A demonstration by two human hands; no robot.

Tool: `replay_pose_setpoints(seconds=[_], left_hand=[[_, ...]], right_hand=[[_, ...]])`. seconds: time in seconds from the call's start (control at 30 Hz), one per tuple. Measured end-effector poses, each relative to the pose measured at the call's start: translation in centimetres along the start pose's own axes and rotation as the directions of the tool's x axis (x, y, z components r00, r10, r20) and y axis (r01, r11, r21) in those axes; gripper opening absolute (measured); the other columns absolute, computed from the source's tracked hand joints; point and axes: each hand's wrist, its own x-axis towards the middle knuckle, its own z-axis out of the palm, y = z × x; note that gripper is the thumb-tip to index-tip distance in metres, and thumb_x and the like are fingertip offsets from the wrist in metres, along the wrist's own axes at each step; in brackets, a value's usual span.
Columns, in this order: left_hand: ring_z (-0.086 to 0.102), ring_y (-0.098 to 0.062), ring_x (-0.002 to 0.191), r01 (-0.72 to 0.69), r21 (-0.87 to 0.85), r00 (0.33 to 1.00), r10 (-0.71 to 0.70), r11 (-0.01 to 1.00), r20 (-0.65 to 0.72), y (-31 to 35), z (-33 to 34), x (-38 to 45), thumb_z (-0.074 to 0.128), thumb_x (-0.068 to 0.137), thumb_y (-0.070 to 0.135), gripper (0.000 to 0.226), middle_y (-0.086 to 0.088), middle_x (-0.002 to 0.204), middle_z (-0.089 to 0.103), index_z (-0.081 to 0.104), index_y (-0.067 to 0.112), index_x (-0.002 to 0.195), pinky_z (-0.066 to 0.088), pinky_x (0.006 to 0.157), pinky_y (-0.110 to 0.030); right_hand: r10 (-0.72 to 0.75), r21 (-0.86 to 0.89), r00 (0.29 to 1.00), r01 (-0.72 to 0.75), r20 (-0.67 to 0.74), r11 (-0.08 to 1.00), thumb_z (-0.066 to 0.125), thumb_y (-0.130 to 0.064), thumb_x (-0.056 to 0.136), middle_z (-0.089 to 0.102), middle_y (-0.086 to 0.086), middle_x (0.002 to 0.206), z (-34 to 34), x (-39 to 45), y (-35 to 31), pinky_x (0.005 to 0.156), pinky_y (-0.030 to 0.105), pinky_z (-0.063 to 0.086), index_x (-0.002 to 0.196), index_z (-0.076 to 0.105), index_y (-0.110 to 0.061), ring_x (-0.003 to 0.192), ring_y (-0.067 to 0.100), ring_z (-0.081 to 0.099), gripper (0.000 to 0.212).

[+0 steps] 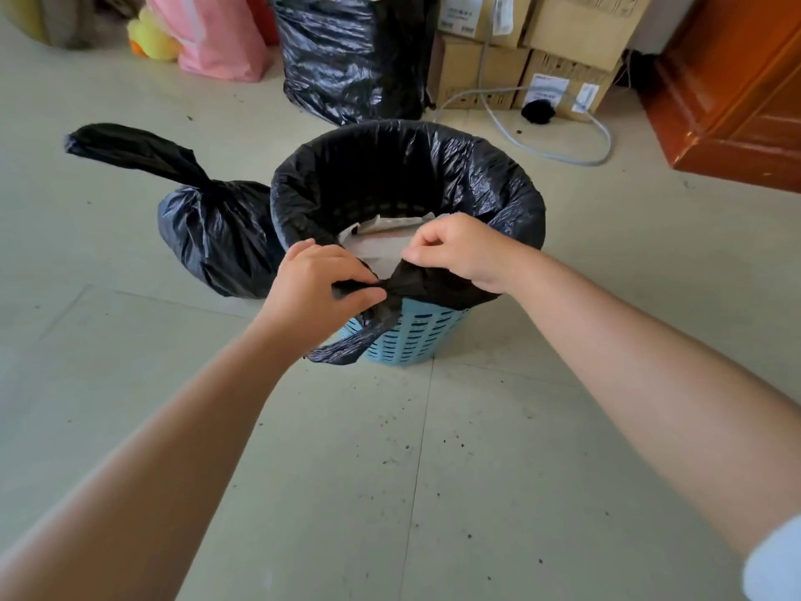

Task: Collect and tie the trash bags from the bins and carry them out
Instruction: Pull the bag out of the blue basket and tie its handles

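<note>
Box labels (549,89), print unreadable

The setting is a home room used partly for storage. The floor (130,405) is pale tile with dark crumbs scattered on it. At 12 o'clock, stacked cardboard boxes (520,58) with printed labels stand beside a large black bag (346,58). At 11 o'clock, a pink bag (216,41) and a yellow plush toy (151,36) rest on the floor. At 2 o'clock stands reddish-brown wooden furniture (737,101), with a grey cable (563,154) looped just beside it.
</note>
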Motion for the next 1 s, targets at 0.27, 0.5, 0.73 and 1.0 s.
replay_pose_setpoints(seconds=[0.27,0.5,0.73,1.0], left_hand=[[0.052,-0.025,0.106,0.103,0.144,0.992,-0.113,0.984,0.064,1.1,-0.8,1.7,0.059,0.088,0.021,0.020,-0.009,0.104,0.059,0.073,0.006,0.094,0.040,0.084,-0.030],[0.046,-0.031,0.113,0.360,0.289,0.932,-0.330,0.887,-0.150,2.6,-1.0,2.8,0.051,0.093,0.024,0.029,-0.013,0.116,0.054,0.061,0.006,0.112,0.040,0.091,-0.036],[0.047,-0.019,0.107,0.105,0.464,0.932,-0.250,0.879,0.263,4.6,-0.2,1.5,0.041,0.083,0.065,0.053,0.005,0.092,0.049,0.062,0.019,0.099,0.030,0.099,-0.034],[0.052,-0.026,0.099,0.278,0.214,0.957,-0.289,0.937,0.020,3.6,-1.3,2.2,0.046,0.094,0.029,0.024,-0.002,0.085,0.048,0.059,0.011,0.086,0.033,0.077,-0.030]], right_hand=[[0.048,-0.329,0.964,0.043,0.263,0.943,0.068,-0.026,0.080,0.056,-0.019,0.069,-4.0,-1.8,-0.4,0.052,-0.002,0.038,0.069,0.059,-0.032,0.052,-0.018,0.052,0.015],[-0.035,-0.362,0.999,0.037,0.010,0.931,0.057,-0.016,0.088,0.051,0.006,0.069,-3.4,-1.4,0.8,0.052,0.014,0.031,0.087,0.062,0.009,0.063,0.010,0.046,0.026],[0.096,0.015,0.933,-0.097,-0.346,0.995,0.052,-0.008,0.088,0.035,0.001,0.051,-3.0,-0.1,1.3,0.039,0.010,0.028,0.066,0.050,-0.004,0.045,0.006,0.036,0.023],[0.043,-0.380,0.999,-0.039,0.004,0.924,0.066,-0.037,0.079,0.052,-0.002,0.106,-3.6,-2.1,-1.0,0.084,0.024,0.040,0.126,0.049,-0.019,0.103,0.015,0.050,0.053]])
